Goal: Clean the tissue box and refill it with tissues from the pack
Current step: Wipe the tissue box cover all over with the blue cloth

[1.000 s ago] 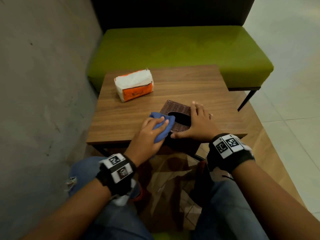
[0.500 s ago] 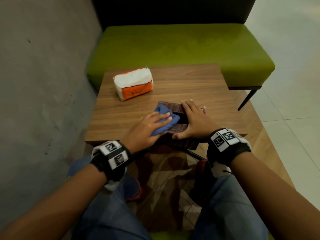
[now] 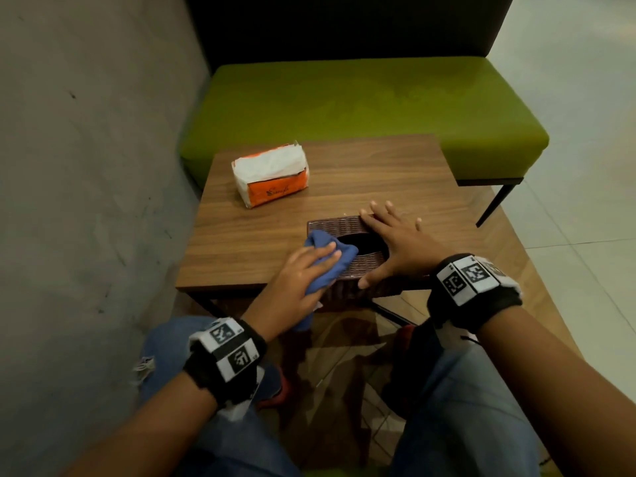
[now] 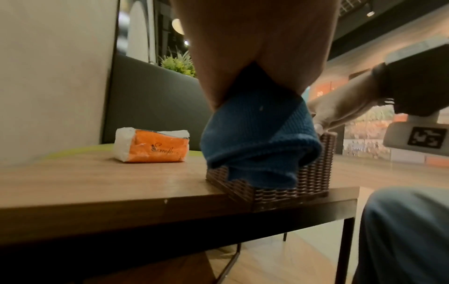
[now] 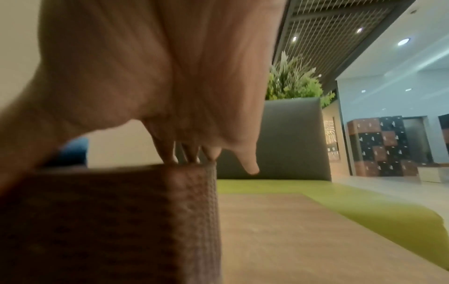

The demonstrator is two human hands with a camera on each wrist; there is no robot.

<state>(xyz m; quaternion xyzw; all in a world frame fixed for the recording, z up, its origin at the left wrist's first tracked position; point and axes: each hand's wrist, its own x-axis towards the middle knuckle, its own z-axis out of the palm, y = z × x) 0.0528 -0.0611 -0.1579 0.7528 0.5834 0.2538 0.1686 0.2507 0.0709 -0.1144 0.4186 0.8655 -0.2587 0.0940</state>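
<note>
The left hand [image 3: 303, 273], clutching the blue cloth [image 3: 323, 259], has slid back to the near-left corner of the tissue box [image 3: 339, 227], so cleaning continues. The right hand [image 3: 395, 242] presses flat on it; the pack [image 3: 270, 179] waits far left.

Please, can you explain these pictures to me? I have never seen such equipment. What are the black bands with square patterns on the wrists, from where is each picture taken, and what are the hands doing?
No machine: a person wears three cameras. One on the head looks down; the black bands hold one under each wrist, hence the two low close-ups. On the wooden table lie an orange tissue pack and a brown woven tissue box. The left hand grips a blue cloth on the box top. The right hand lies flat on the box.
</note>
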